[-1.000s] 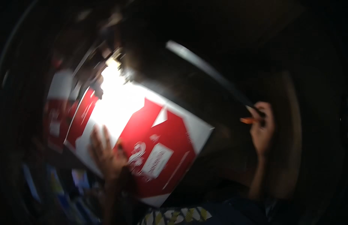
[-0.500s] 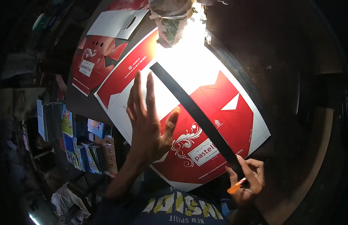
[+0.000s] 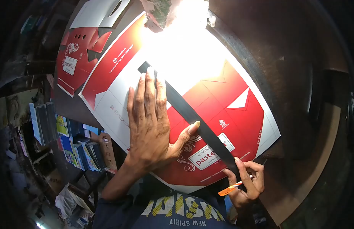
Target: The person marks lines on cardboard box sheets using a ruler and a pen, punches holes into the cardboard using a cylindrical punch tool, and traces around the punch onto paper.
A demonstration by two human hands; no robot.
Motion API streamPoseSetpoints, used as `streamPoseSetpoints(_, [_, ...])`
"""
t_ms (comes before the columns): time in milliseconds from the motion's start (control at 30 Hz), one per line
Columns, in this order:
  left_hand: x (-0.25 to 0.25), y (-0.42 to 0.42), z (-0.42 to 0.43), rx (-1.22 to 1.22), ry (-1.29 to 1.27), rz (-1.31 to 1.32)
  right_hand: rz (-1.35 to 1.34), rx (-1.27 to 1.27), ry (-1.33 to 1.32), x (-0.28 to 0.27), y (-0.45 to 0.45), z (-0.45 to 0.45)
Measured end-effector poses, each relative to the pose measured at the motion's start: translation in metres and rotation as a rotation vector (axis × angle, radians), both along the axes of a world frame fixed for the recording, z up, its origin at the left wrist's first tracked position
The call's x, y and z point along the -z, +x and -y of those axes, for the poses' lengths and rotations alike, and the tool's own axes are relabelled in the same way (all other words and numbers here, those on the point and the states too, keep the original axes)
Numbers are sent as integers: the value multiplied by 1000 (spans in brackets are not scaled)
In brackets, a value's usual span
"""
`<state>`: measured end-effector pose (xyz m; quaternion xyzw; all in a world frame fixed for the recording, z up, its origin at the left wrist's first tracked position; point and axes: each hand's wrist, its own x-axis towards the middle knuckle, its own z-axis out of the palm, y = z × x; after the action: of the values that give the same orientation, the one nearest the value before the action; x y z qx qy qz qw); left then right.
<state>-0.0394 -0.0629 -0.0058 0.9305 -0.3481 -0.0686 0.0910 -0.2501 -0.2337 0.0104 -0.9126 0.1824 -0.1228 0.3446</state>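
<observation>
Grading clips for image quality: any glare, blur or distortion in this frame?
Head view: glare by the wrapped lamp washes part of the large printed sheet to white; head view: the left hand and right hand look sharp; head view: wide-lens curvature bends the surroundings, with dark corners.

Passage and obstruction over the dark tabletop [image 3: 280, 80]: a hand could cross to the right of the printed sheet [image 3: 251, 126]. The lamp [image 3: 160, 13] blocks the sheet's far edge; the black ruler [image 3: 196, 117] cuts diagonally across it, flanked by the left hand [image 3: 150, 133], with the right hand [image 3: 247, 183] at its near end.
</observation>
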Motion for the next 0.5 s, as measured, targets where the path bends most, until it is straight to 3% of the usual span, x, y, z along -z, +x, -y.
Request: streamPoseSetpoints(500, [0, 2, 1, -16, -18, -36, -123, -121, -25, -1, -10, 12])
